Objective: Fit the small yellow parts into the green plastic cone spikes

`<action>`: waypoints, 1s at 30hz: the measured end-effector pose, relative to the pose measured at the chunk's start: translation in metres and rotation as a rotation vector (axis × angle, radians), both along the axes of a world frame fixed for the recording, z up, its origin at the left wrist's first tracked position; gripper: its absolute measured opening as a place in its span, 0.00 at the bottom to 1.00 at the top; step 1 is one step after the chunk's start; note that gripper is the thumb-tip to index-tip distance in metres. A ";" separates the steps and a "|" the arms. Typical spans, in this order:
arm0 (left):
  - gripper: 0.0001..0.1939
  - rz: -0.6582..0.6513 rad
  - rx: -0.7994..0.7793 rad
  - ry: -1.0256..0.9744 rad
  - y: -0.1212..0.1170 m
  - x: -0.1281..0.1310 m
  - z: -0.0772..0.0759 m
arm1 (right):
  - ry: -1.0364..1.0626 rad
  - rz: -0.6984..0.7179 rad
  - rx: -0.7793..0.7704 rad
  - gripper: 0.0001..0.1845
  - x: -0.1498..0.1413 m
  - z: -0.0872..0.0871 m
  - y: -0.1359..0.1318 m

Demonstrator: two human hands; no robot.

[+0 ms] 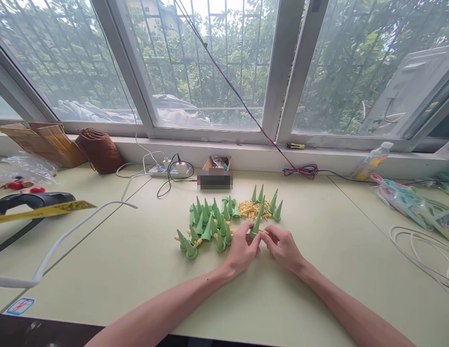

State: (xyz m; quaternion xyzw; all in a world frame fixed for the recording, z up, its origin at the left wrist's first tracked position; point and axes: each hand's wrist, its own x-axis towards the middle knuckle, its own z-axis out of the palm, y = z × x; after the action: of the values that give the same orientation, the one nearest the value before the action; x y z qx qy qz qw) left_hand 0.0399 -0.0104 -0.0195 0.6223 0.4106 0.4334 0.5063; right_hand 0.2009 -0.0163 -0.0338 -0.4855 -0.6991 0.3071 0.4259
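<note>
My left hand is closed round the base of a green plastic cone, which stands point up and leans slightly right. My right hand pinches a small yellow peg-like piece against the cone's lower right side; whether it sits in the cone I cannot tell. Left of my hands stand several green cones in a cluster, some with yellow pieces sticking out. Behind my hands lies a pile of loose yellow pieces, with a few more green cones beside it.
A small cardboard box and a power strip sit by the window. A white cable crosses the table's left side. To the right are a bottle, bagged pastel items and a coiled cable.
</note>
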 end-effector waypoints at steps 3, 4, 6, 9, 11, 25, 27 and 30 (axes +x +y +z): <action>0.16 -0.007 0.007 -0.006 0.000 0.000 0.001 | -0.001 0.004 0.002 0.19 0.000 -0.001 0.001; 0.16 -0.009 0.007 -0.009 -0.001 0.000 0.002 | -0.001 0.003 0.003 0.19 0.000 -0.001 0.001; 0.16 -0.010 0.005 -0.014 -0.001 0.000 0.002 | -0.001 0.002 0.003 0.19 0.000 0.000 0.001; 0.16 -0.006 0.007 -0.013 -0.001 0.000 0.003 | 0.000 0.002 -0.001 0.19 0.000 0.001 0.000; 0.16 -0.006 0.010 -0.006 -0.001 0.000 0.002 | 0.003 0.001 -0.003 0.19 0.000 0.001 -0.001; 0.14 -0.017 0.012 0.013 -0.002 -0.001 0.002 | -0.003 -0.001 -0.004 0.18 0.000 0.002 -0.002; 0.14 -0.016 0.015 0.019 -0.001 -0.001 0.001 | -0.001 0.000 -0.005 0.18 0.000 0.002 -0.002; 0.14 -0.016 0.023 0.025 -0.001 -0.002 0.000 | -0.001 0.003 -0.003 0.19 0.000 0.002 -0.002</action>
State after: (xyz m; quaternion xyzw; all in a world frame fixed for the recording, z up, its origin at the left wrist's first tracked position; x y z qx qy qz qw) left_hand 0.0384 -0.0113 -0.0199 0.6365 0.4070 0.4262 0.4975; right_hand 0.2012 -0.0181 -0.0315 -0.4851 -0.6996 0.3087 0.4242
